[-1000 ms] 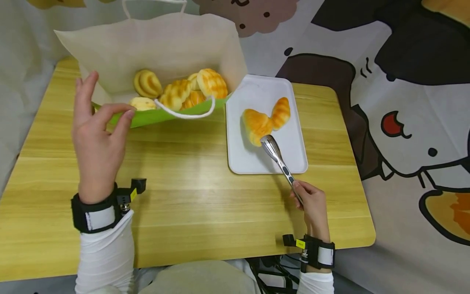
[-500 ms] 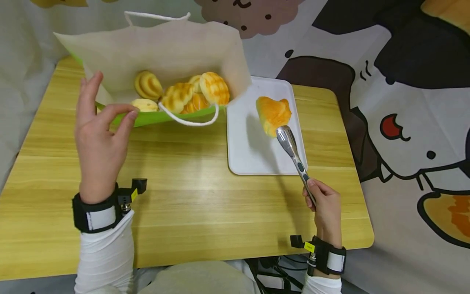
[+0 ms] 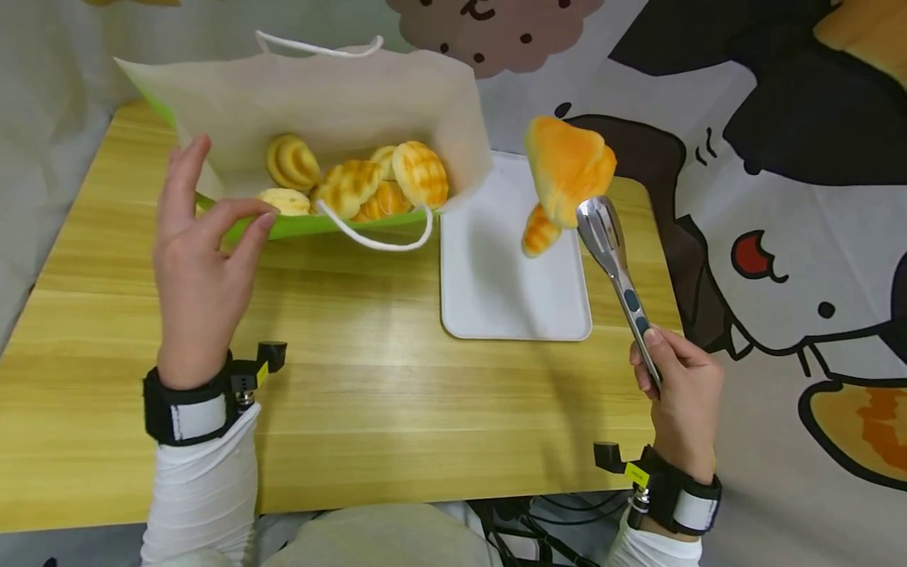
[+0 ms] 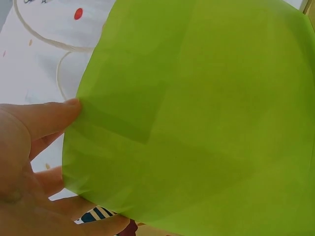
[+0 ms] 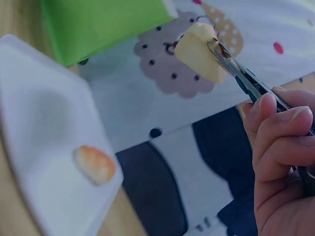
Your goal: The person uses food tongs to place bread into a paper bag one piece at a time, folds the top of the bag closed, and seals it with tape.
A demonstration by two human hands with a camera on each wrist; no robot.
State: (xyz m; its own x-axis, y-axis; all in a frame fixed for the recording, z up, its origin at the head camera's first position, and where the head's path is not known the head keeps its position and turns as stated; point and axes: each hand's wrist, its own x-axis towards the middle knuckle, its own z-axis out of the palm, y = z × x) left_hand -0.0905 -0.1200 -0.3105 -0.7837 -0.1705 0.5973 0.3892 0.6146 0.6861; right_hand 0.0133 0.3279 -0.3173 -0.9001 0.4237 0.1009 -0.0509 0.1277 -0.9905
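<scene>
My right hand (image 3: 686, 394) grips metal food tongs (image 3: 623, 287), whose tips pinch a golden bread piece (image 3: 567, 161) above the tray's right side. In the right wrist view this bread (image 5: 199, 51) hangs clear of the tray. A smaller bread (image 3: 542, 231) lies on the white tray (image 3: 489, 315), partly covered by the raised piece in the head view. With thumb and index finger, my left hand (image 3: 201, 276) pinches the near rim of a green paper bag (image 3: 312, 228). The bag's green outside (image 4: 192, 118) fills the left wrist view. Several breads (image 3: 347, 189) lie inside it.
A white rope handle (image 3: 379, 246) droops over the bag's near rim; another handle (image 3: 319, 49) stands at the far rim. The wooden table (image 3: 397, 409) ends near the person's lap. A cartoon-printed cloth (image 3: 779, 315) hangs behind and to the right.
The tongs have lifted the larger bread off the tray, up and to the right, with my right hand. The smaller bread stays on the tray. My left hand keeps its pinch on the bag.
</scene>
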